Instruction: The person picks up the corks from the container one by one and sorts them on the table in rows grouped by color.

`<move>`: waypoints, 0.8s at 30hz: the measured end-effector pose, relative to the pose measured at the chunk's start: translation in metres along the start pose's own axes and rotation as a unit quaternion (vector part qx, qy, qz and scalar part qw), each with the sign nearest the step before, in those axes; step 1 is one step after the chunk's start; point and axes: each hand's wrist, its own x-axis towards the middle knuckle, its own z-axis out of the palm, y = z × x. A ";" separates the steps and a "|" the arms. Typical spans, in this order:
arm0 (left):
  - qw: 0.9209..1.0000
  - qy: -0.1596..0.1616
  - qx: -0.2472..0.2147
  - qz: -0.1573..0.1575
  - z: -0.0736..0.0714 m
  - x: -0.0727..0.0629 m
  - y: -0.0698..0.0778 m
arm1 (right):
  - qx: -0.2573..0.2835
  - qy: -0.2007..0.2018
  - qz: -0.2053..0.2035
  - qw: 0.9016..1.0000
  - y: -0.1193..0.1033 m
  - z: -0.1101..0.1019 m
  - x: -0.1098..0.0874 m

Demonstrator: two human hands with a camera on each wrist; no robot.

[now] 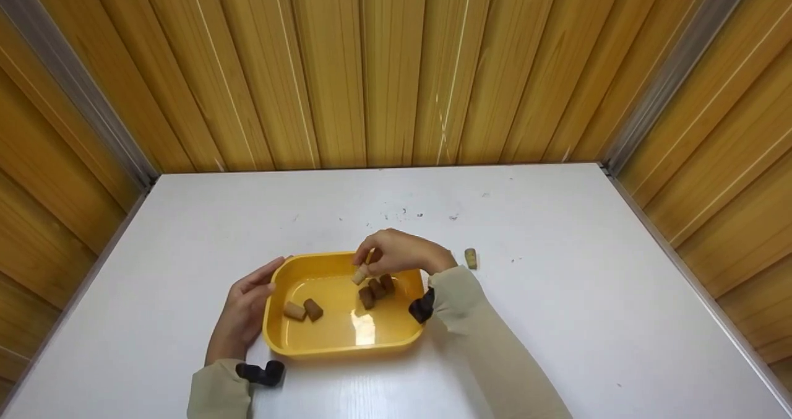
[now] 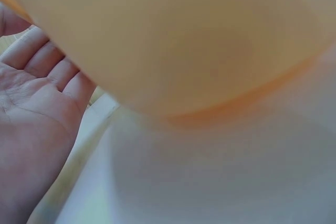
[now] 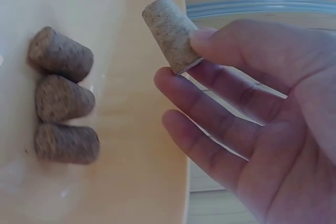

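Note:
Over the far right part of a yellow plastic tray (image 1: 322, 343), my right hand (image 1: 399, 250) pinches a light tapered cork (image 3: 170, 35) between thumb and fingers. The right wrist view shows this cork raised and tilted, with three darker corks (image 3: 65, 100) lying in a row inside the tray. My left hand (image 1: 245, 304) is at the tray's left end, thumb at the rim and straight fingers along the outer wall. Near that end lie a light cork (image 1: 294, 311) and a dark cork (image 1: 314, 309). The tray wall hides the left fingertips in the left wrist view.
One more cork (image 1: 471, 258) stands apart on the white table (image 1: 557, 320), right of the right wrist. Small dark marks (image 1: 419, 215) dot the tabletop behind the tray. Wood-patterned panels (image 1: 390, 66) enclose the table at the back and both sides.

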 end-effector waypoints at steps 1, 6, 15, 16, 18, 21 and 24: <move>1.000 -0.002 -0.002 0.000 0.000 0.000 0.000 | 0.000 0.002 -0.003 1.000 0.001 -0.002 -0.002; 1.000 -0.006 -0.011 0.000 0.000 -0.001 0.001 | 0.001 0.015 -0.026 1.000 0.003 -0.010 -0.009; 1.000 0.005 -0.004 -0.006 0.000 -0.001 0.002 | 0.028 0.056 -0.030 0.998 0.010 -0.024 -0.024; 1.000 0.006 -0.004 -0.006 0.000 -0.001 0.002 | 0.026 0.064 -0.029 0.997 0.011 -0.026 -0.026; 1.000 0.008 -0.002 -0.005 0.000 -0.001 0.002 | 0.024 0.078 -0.033 0.996 0.013 -0.030 -0.031; 1.000 0.008 0.001 -0.004 0.001 0.000 0.002 | 0.023 0.095 -0.052 0.994 0.019 -0.035 -0.037; 1.000 0.004 0.000 -0.005 0.001 0.000 0.001 | 0.024 0.112 -0.073 0.991 0.026 -0.040 -0.045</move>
